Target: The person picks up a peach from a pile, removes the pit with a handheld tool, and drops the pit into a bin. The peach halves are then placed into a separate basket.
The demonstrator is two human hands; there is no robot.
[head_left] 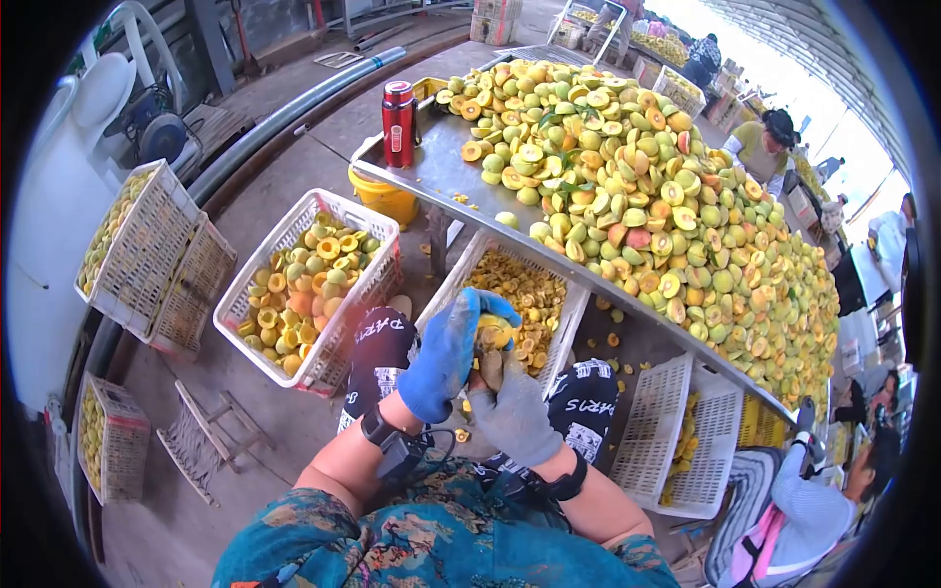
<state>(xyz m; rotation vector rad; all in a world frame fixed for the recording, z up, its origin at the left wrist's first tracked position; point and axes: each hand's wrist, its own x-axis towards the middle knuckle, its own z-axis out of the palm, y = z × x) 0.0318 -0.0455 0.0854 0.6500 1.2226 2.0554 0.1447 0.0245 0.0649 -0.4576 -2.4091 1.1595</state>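
Note:
My left hand [441, 358], in a blue glove, is closed around a yellow peach [498, 337] in front of my body. Just below it my right hand [516, 414], in a grey glove, has its fingers closed with the tips up against the fruit. Anything inside those right fingers is hidden. Under both hands, between my knees, a white crate [567, 333] holds brown-yellow peach pits and scraps. Beyond it, a big heap of halved and whole peaches [627, 196] covers a metal table [446, 167].
A white crate of halved peaches [225, 318] stands at my left, near a small stool [211, 431] and stacked crates [162, 265]. A red flask [399, 125] is on the table corner above a yellow bucket [384, 201]. White crates [652, 416] and a co-worker [814, 510] are at right.

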